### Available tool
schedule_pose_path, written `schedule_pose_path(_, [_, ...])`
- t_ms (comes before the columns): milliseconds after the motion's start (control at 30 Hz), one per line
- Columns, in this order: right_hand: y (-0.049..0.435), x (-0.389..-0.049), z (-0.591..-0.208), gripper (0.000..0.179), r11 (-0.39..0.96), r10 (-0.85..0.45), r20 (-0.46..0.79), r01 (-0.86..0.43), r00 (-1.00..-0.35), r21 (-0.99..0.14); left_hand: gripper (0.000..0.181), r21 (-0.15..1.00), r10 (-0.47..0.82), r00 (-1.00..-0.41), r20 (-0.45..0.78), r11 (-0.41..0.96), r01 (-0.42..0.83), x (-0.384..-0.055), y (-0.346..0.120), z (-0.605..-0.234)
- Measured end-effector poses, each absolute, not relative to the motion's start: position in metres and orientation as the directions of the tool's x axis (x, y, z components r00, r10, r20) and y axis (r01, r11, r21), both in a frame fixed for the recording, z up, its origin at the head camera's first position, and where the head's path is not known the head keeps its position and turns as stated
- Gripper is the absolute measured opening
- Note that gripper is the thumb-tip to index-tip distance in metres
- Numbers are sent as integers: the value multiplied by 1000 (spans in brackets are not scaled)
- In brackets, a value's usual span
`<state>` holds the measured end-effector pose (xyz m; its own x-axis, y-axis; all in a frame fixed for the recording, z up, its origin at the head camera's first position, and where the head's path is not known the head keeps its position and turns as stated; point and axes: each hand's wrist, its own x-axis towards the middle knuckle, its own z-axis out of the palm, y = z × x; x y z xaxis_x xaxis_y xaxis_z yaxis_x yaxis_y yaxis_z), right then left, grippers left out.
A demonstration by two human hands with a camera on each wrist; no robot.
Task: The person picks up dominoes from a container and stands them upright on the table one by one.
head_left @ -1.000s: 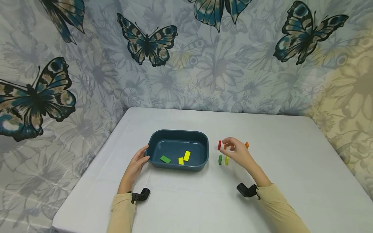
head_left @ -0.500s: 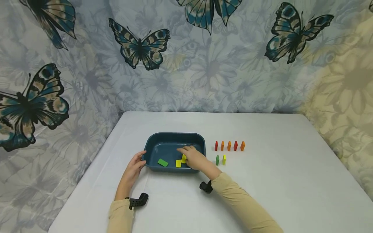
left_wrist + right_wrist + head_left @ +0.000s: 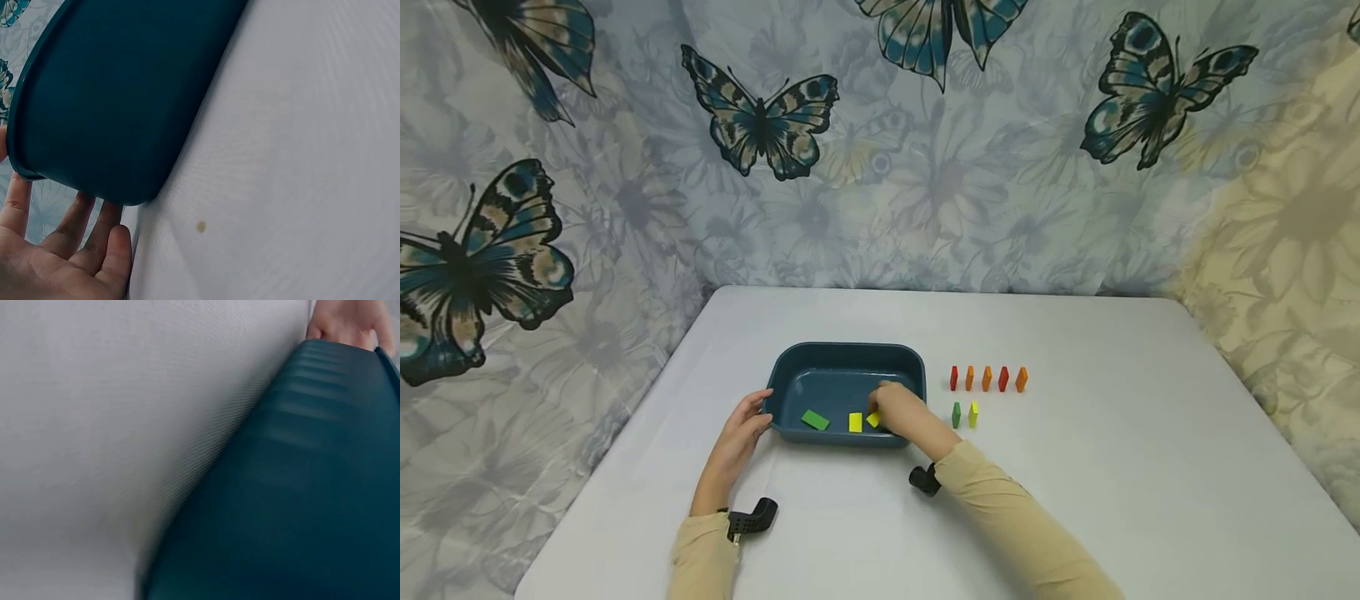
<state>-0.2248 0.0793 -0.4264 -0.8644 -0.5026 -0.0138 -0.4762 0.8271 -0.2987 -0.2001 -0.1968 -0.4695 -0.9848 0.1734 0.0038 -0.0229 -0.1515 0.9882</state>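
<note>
My left hand (image 3: 735, 446) rests against the left end of a dark blue plastic bin (image 3: 790, 367); in the left wrist view its fairly straight fingers (image 3: 70, 231) touch the end wall. Inside the bin, near its right end, my right hand (image 3: 902, 410) reaches down with curled fingers and pinches a yellow domino (image 3: 873, 420), partly hidden by the hand. Another yellow domino (image 3: 855, 422) and a green domino (image 3: 815, 420) lie flat on the bin floor. The right wrist view shows the bin's outer wall (image 3: 281, 487), not the right hand.
Right of the bin, several red and orange dominoes (image 3: 987, 379) stand upright in a row. In front of them stand a green domino (image 3: 957, 415) and a yellow domino (image 3: 973, 415). A white cloth (image 3: 1112, 417) covers the table; butterfly-patterned fabric hangs behind.
My right hand has moved left from the standing dominoes into the bin, and its fingers have curled down onto the yellow domino, which has shifted. The left hand keeps its place at the bin.
</note>
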Motion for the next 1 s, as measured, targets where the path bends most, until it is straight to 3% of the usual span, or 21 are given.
schedule_pose_path(100, [81, -229, -425, 7, 844, -462, -15, -434, -887, -314, 43, 983, 177, -984, 5, -179, -27, -203, -191, -463])
schedule_pose_path(267, [80, -231, -424, 11, 838, -440, 24, -420, -898, -348, 43, 985, 185, -983, -16, -165, -47, -199, -189, -450])
schedule_pose_path(500, [82, -231, -422, 21, 686, -355, 383, -516, -853, -512, 44, 989, 170, -985, -22, -141, -46, -200, -192, -443])
schedule_pose_path(633, [92, -224, -423, 22, 521, -256, 496, -550, -830, -652, 45, 987, 170, -985, -43, -144, -68, -196, -192, -447])
schedule_pose_path(800, [115, -214, -417, 20, 386, -150, 506, -521, -850, -761, 46, 988, 179, -983, -43, -141, -69, -190, -190, -451])
schedule_pose_path(1000, [142, -202, -405, 21, 298, 12, 416, -394, -909, -870, 44, 987, 169, -985, -29, -152, -55, -195, -192, -454])
